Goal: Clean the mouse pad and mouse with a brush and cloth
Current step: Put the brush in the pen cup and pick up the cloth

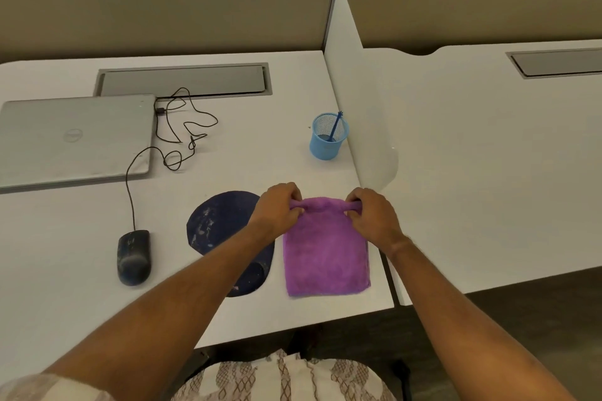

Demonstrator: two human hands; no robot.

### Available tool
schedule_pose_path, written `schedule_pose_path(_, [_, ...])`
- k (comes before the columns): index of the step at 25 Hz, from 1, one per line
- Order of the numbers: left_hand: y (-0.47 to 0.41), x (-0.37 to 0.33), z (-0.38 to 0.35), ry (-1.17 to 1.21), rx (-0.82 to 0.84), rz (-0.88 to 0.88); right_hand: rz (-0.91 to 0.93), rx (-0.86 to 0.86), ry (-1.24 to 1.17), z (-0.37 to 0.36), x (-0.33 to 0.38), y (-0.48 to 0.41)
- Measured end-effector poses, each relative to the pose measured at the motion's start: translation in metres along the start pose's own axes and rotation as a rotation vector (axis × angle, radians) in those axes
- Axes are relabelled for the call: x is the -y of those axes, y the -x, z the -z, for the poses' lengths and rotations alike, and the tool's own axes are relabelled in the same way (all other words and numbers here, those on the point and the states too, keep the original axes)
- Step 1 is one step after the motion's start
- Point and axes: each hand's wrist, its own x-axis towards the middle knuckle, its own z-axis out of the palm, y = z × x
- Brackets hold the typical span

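Both hands' grip pinching purple cloth (325,254) edge

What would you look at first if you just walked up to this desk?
The bright purple cloth near the desk's front edge, with the left hand and right hand pinching its far corners. Just left of it lies a dusty dark mouse pad, partly under the left arm, and further left a dusty mouse. A blue cup stands behind.

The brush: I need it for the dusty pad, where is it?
The brush stands in the blue mesh cup at the desk's right, by the divider, beyond the purple cloth.
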Motion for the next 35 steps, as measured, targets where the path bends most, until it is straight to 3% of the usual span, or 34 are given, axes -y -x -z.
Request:
schedule_pose_path(4, [0.047, -0.002, 0.008, 0.009, -0.055, -0.132, 0.044, -0.069, -0.046, 0.012, 0.000, 0.047])
schedule_pose_path(11, [0.126, 0.013, -0.023, -0.180, -0.047, -0.381, 0.117, 0.004, 0.102, -0.013, -0.013, 0.138])
schedule_pose_path(17, [0.146, 0.029, -0.047, -0.301, 0.052, -0.422, 0.155, 0.037, 0.188, -0.041, -0.026, 0.164])
schedule_pose_path(24, [0.154, 0.040, -0.056, -0.289, 0.123, -0.343, 0.282, 0.040, 0.358, -0.053, -0.018, 0.171])
schedule_pose_path(29, [0.169, 0.048, -0.044, -0.202, 0.054, -0.313, 0.347, 0.210, 0.389, -0.072, -0.008, 0.157])
schedule_pose_path(35, [0.221, 0.099, -0.016, -0.052, -0.184, 0.169, 0.352, 0.237, 0.465, -0.084, -0.015, 0.149])
